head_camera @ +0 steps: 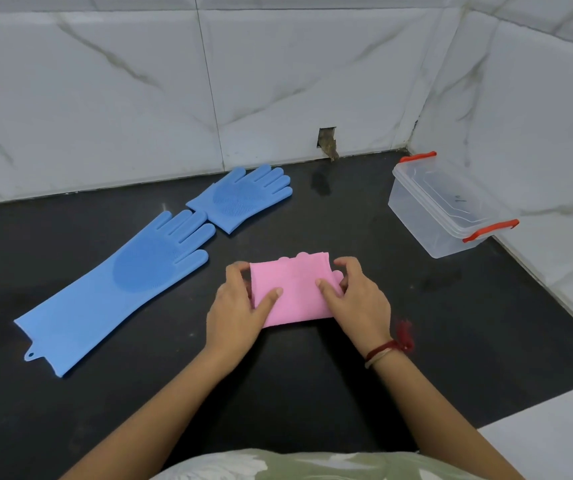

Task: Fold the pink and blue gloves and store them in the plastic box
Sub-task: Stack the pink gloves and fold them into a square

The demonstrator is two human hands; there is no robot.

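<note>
A folded pink glove (293, 282) lies on the black counter in front of me. My left hand (238, 306) grips its left edge, thumb on top and fingers curled round the side. My right hand (356, 296) grips its right edge the same way. A long blue glove (112, 289) lies flat and unfolded to the left, palm up. A second blue glove (243, 199), folded short, lies behind it near the wall. The clear plastic box (448, 209) with red clips stands at the right, by the corner of the walls; its lid looks to be on.
The black counter (416, 341) ends at white marble-tiled walls behind and to the right. A small hole (327, 142) breaks the back wall at counter level. A white surface (555, 438) sits at the lower right.
</note>
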